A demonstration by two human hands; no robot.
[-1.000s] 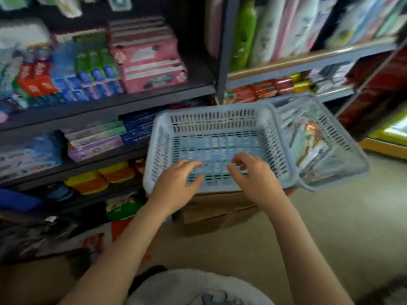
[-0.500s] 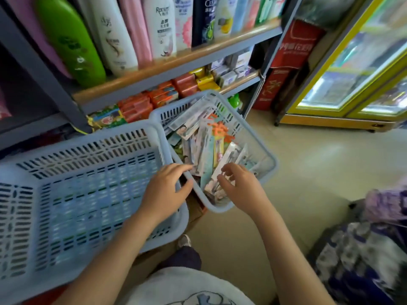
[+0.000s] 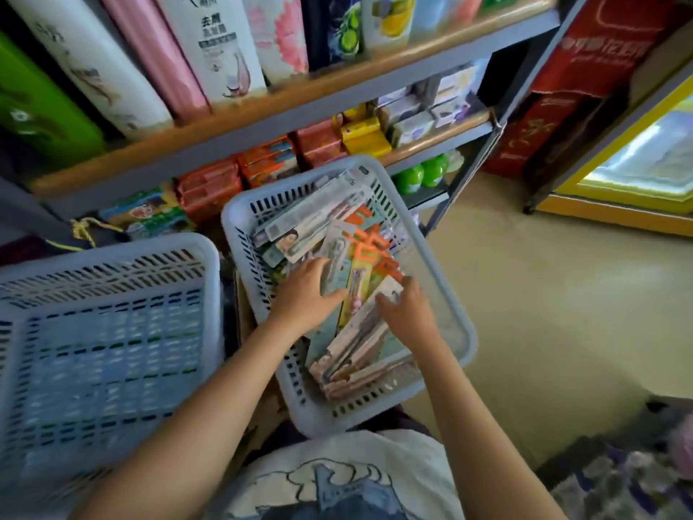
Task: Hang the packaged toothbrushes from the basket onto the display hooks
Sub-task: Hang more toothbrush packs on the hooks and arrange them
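Two pale-blue slatted baskets, logged left to right: the empty basket [image 3: 101,332] at far left; beside it the full basket [image 3: 455,332], where the packaged toothbrushes [image 3: 360,332] lie in a loose, overlapping heap. No display hooks are in view. We note our left hand [image 3: 305,294] pressed down on the middle of the heap, fingers spread and bent over a pack, thumb against a yellow-backed card; whether it truly grips, we cannot tell. Our right hand [image 3: 407,311] rests on the pink-backed stack, fingers curled at its upper edge, apparently starting to pinch a pack. Risks, as we judge them: the cards interlock, so lifting one may drag neighbours over the low rim; the basket looks tilted and could slide. Above, the shelf [image 3: 337,103] carries tall bottles [image 3: 213,46], one with Chinese characters we cannot make out; boxed soaps below; a red carton [image 3: 585,69] at right, its lettering blurred.
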